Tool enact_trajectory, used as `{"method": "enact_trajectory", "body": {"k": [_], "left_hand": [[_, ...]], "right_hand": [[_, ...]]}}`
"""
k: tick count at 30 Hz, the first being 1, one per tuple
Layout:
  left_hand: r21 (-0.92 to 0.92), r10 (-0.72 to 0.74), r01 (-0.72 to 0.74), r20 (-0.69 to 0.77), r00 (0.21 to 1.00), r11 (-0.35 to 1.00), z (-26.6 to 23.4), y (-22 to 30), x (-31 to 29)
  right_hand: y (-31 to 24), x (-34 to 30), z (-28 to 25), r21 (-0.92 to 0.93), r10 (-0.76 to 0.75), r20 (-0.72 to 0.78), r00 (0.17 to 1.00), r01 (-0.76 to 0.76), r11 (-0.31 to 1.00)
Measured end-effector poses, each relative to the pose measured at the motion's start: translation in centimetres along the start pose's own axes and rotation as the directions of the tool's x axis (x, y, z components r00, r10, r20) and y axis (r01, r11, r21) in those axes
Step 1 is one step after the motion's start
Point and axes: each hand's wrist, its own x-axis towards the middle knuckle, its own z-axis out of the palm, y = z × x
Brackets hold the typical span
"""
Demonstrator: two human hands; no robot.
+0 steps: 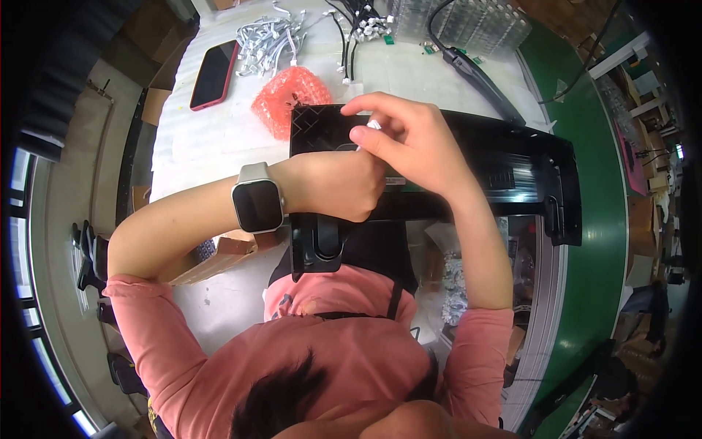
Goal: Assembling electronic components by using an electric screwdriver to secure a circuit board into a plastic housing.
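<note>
A red-cased phone (213,74) is seen at far left on the white table (190,139), with white connector leads (267,40) and orange bubble wrap (287,94) beside it. The black monitor housing (512,172) lies at centre, its long axis running left to right. The left hand (340,186), smartwatch (257,197) on the wrist, is closed in a fist against the housing. The right hand (409,143) is pinched shut on a small white connector (373,126). A black tool (479,77) lies far right.
</note>
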Motion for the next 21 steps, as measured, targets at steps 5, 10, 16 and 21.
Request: {"method": "enact_trajectory", "body": {"k": [5, 10, 16, 21], "left_hand": [[-0.240, -0.126, 0.085, -0.163, 0.979, 0.967, -0.5, -1.3, -1.4], [-0.725, -0.749, 0.420, -0.196, 0.633, 0.545, 0.4, -4.0, -3.7], [-0.860, -0.843, 0.447, 0.039, 0.537, 0.245, 5.1, -4.6, -3.0], [-0.810, -0.802, 0.536, 0.148, 0.579, 0.238, 5.5, -3.5, -2.8]], "right_hand": [[1.2, -0.1, -1.0, -0.232, -0.167, 0.013, 0.986, 0.166, 0.958], [2.8, -2.2, -1.4, -0.660, -0.343, 0.039, 0.939, 0.282, 0.696], [2.0, -1.9, -0.1, -0.916, -0.163, 0.142, 0.976, 0.192, 0.352], [2.7, -1.3, 0.9, -0.779, -0.112, 0.078, 0.991, 0.131, 0.614]]}}
